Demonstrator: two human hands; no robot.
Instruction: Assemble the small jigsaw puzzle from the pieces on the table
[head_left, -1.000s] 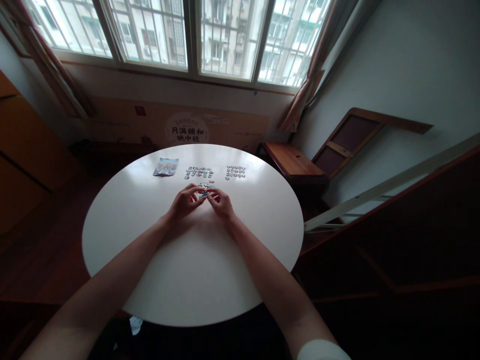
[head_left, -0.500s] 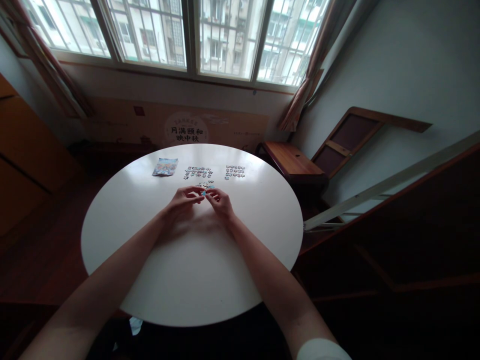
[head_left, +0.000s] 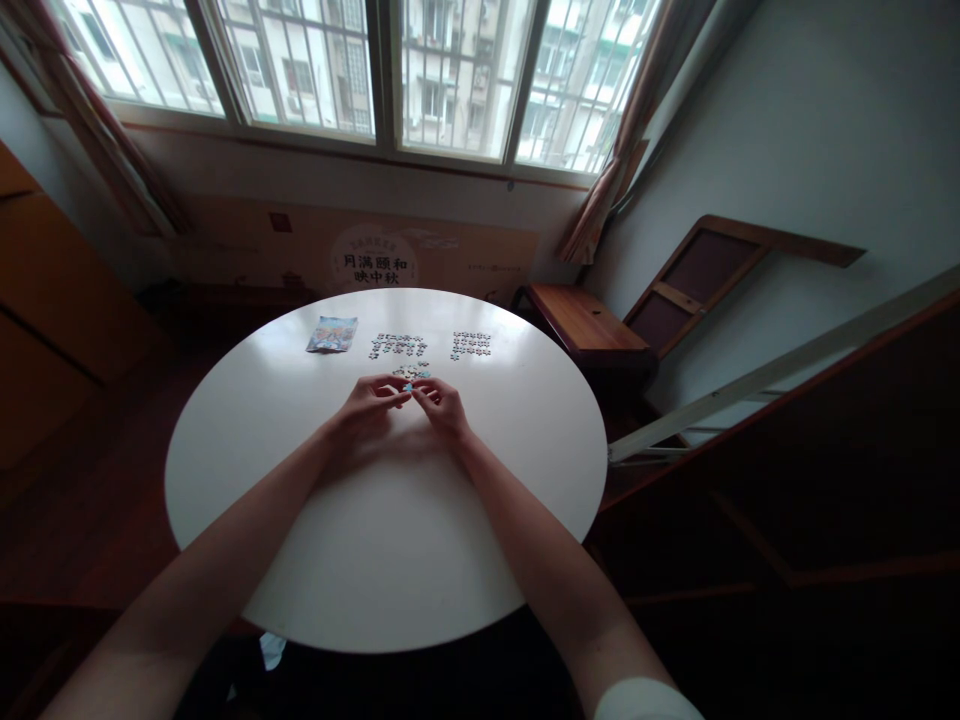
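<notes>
A small light-blue jigsaw piece [head_left: 409, 388] is pinched between the fingertips of both my hands, just above the table. My left hand [head_left: 373, 394] grips it from the left, thumb and fingers brought together. From the other side my right hand [head_left: 442, 405] closes its thumb and forefinger on the same piece. Right behind the fingertips lies a small heap of loose jigsaw pieces [head_left: 412, 370], partly hidden by my fingers. Farther back, several pieces sit in rows, one group [head_left: 398, 346] at the middle and another group [head_left: 472, 345] to the right.
The round white table [head_left: 375, 560] spreads under both forearms. A colourful printed packet [head_left: 332, 335] lies at its far left. A wooden bench or stool [head_left: 589, 318] stands beyond the right edge, near the wall. Barred windows [head_left: 450, 80] fill the far side.
Almost nothing differs. Both hands stay together on the blue jigsaw piece, and the whole view has shifted only very slightly.
</notes>
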